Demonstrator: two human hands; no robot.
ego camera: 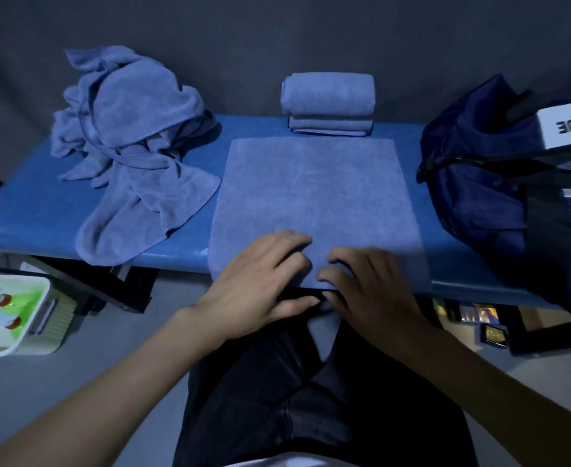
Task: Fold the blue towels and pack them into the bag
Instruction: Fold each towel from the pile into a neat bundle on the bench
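Both hands, left hand & right hand, grip the near edge of the flat towel spread on the bench. Mid-fold imo; next: lift that edge, carry it to the far edge, keep corners lined up. Bag sits on the right.

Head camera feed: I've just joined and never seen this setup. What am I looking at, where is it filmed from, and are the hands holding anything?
No machine here: a person works bare-handed, filmed from a camera on their head looking down. The left hand and right hand grip the near edge of a flat blue towel spread on a blue padded bench. Left of it lies a crumpled heap of blue towels; behind it, a stack of folded blue towels; at right, a dark navy fabric bag.
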